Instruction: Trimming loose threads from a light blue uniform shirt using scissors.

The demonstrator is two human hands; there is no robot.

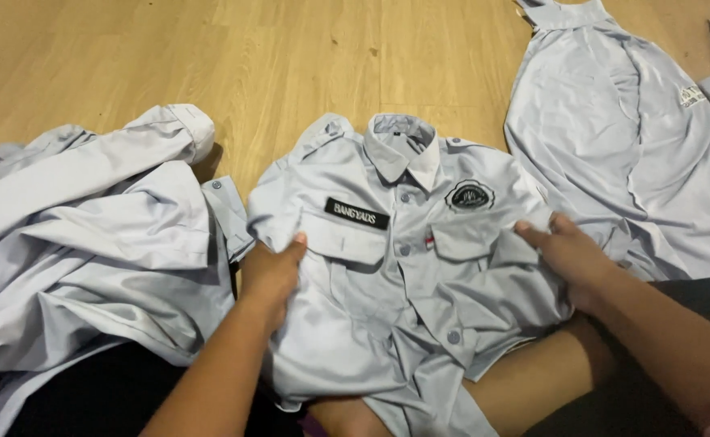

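Both forearms reach up from the bottom edge of the frame, over the person's lap, onto a pale grey uniform shirt (407,283) that lies face up in the middle of the picture, its hem draped over the knees and its collar (403,150) pointing toward the top. At lower left of centre, the left hand (272,271) is closed on the shirt's edge, thumb pinching cloth just beside the left chest pocket (347,243). On the other side, the right hand (565,255) lies flat and open, fingers together, pressing the fabric beside the other pocket (464,243). A dark rectangular patch (357,214) sits above one pocket and a round emblem (470,196) above the other.

By the look of it, the shirt is being smoothed and squared up, buttoned front upward; a further move would seem to call for an even pull from both sides to take out the creases near the hem.

Crumpled grey garments (88,243) fill the left, another grey garment (630,146) spreads at upper right, all on a wooden floor (209,57).
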